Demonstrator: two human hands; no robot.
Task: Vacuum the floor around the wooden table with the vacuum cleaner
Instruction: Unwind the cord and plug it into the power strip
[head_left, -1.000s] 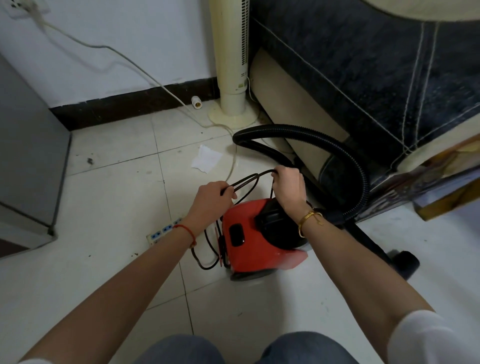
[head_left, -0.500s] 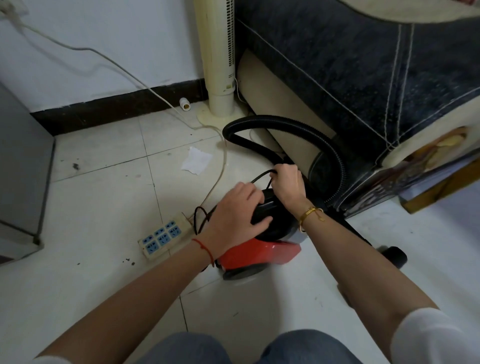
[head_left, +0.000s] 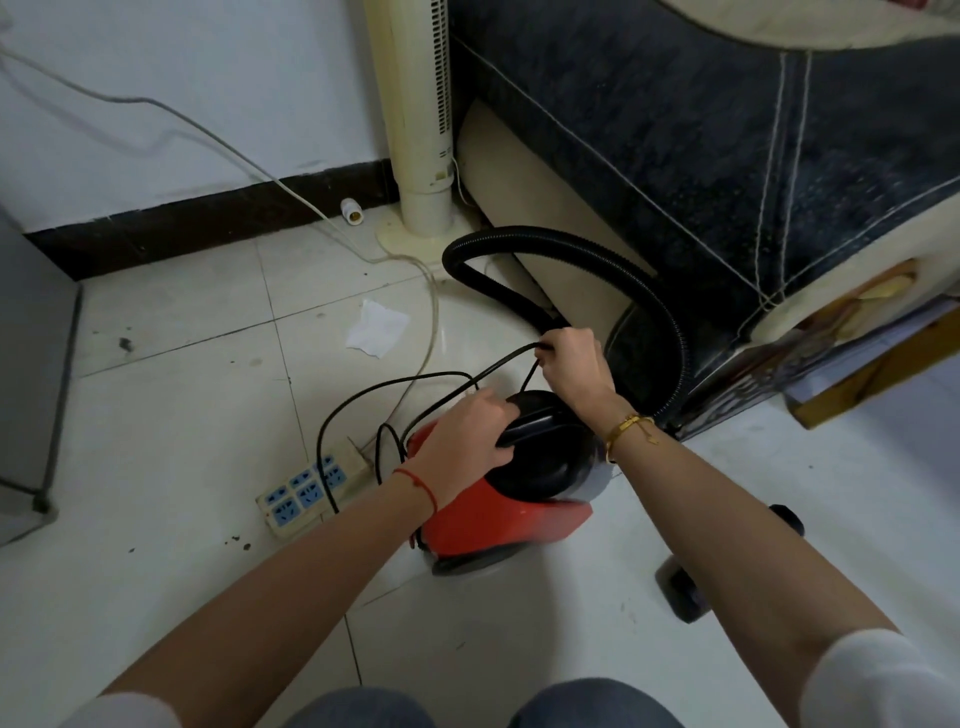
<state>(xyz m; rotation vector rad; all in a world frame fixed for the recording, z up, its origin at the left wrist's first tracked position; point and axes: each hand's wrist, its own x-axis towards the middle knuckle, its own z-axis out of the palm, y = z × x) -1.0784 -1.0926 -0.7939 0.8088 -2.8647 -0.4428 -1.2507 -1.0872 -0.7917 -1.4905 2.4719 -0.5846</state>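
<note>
The vacuum (head_left: 498, 499) sat on the tiled floor (head_left: 156, 415) just beside the sofa (head_left: 727, 182), a squat red body with a black domed top and handle. Its long axis ran from near the person toward the sofa. The hose (head_left: 597, 254) arched up from its far end and looped back down. The left hand (head_left: 467, 436) curled over the handle; the right hand (head_left: 569, 364) pinched the black cord (head_left: 415, 382), slack loops trailing over the power strip (head_left: 306, 488).

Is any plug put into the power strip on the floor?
No, the power strip shows only free blue sockets, and the vacuum's black cord is gripped in the right hand, not plugged in.
</note>
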